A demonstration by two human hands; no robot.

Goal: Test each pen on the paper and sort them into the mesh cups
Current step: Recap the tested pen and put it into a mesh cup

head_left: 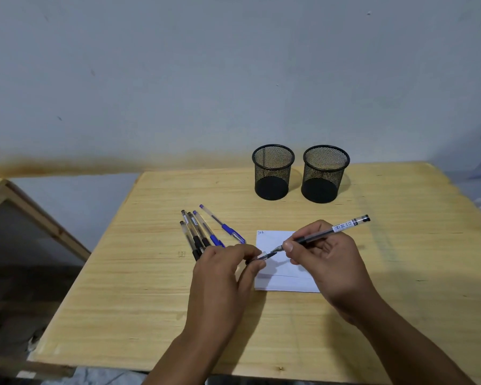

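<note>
Pen (328, 231) pinched in your right hand (326, 262) slants from far right down to its tip just above the paper (289, 276) on the counter (150, 273), cap (263, 256) pinched in your left hand (228, 269) just left of the tip.

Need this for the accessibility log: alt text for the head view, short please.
Over a white paper on a wooden table, the right hand holds an uncapped black pen while the left hand pinches its cap. Six capped pens lie left of the paper, and two black mesh cups stand behind, no pens visible in them.
</note>
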